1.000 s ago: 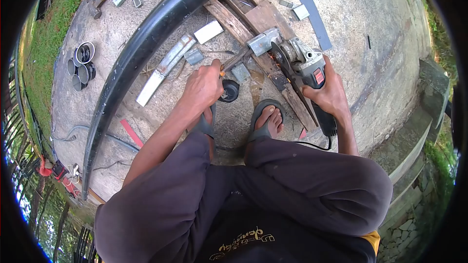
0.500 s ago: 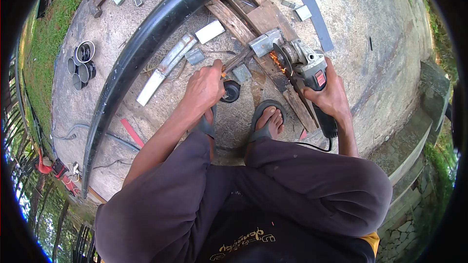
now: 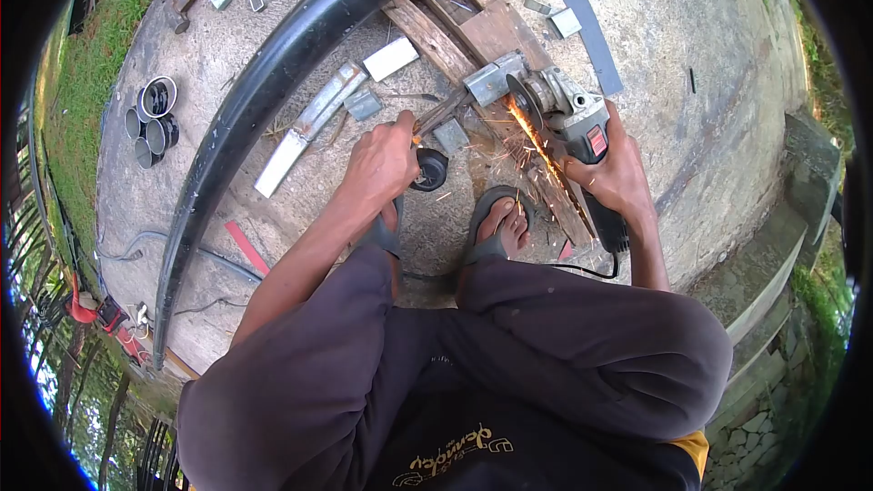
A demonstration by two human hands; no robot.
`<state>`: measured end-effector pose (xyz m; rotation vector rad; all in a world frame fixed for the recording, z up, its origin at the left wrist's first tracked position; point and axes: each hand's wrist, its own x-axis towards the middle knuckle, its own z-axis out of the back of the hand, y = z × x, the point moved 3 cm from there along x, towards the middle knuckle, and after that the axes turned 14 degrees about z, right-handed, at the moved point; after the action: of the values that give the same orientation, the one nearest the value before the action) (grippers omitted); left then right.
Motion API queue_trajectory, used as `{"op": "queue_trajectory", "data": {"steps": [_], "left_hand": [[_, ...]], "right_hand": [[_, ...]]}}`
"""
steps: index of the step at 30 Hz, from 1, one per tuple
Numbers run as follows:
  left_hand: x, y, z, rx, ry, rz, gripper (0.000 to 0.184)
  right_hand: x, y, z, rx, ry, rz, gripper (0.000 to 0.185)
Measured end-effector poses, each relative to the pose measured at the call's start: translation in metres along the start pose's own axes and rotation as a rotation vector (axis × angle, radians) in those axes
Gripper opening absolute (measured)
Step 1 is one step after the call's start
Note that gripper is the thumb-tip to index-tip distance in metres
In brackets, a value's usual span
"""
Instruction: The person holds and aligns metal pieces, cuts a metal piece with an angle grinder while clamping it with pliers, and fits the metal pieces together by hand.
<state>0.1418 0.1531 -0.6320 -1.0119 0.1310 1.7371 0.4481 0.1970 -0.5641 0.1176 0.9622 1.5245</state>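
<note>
Clenches the grinder [image 3: 582,129] body in the right grip [image 3: 617,173], probably for firm control of the disc [image 3: 525,105], ahead and to the left of that grip. Meets the end of the metal piece [image 3: 491,80] with the disc, throwing sparks [image 3: 543,147] back along the left side of the right grip, near the sandalled foot [image 3: 509,223]. Grasps a dark bar [image 3: 443,116] in the left grip [image 3: 380,159], angled forward-right toward the metal piece, seemingly to brace it from a safer reach; cannot tell how firmly joined. Rests the metal piece on wooden boards [image 3: 509,32], between and ahead of both grips, perhaps for clearance above the concrete [image 3: 718,64].
</note>
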Motion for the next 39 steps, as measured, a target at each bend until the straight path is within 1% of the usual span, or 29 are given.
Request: {"op": "queue_trajectory", "data": {"steps": [6,9,15,18,24,27,36,39], "left_hand": [[0.002,0.003,-0.003,-0.009,-0.022,-0.022,0.017],[0.002,0.003,-0.003,-0.004,-0.025,-0.02,0.016],[0.003,0.004,-0.005,-0.002,-0.039,-0.039,0.016],[0.005,0.006,-0.007,-0.009,-0.044,-0.052,0.016],[0.004,0.005,-0.006,-0.02,-0.048,-0.036,0.017],[0.004,0.005,-0.005,-0.013,-0.046,-0.037,0.017],[0.006,0.008,-0.009,-0.027,-0.076,-0.069,0.016],[0.006,0.008,-0.009,-0.022,-0.07,-0.066,0.015]], "right_hand": [[0.001,0.001,-0.001,-0.016,-0.004,-0.019,0.094],[0.0,-0.008,-0.003,-0.005,-0.025,0.043,0.095],[0.002,-0.006,-0.002,-0.019,-0.01,0.023,0.096],[0.002,-0.005,-0.002,-0.018,-0.027,0.052,0.095],[0.003,0.002,0.0,0.01,-0.002,0.0,0.095],[0.005,-0.007,-0.003,-0.004,-0.012,0.038,0.095],[0.005,-0.003,-0.002,-0.024,-0.015,0.012,0.096],[0.006,-0.004,-0.004,-0.007,-0.039,0.045,0.096]]}}
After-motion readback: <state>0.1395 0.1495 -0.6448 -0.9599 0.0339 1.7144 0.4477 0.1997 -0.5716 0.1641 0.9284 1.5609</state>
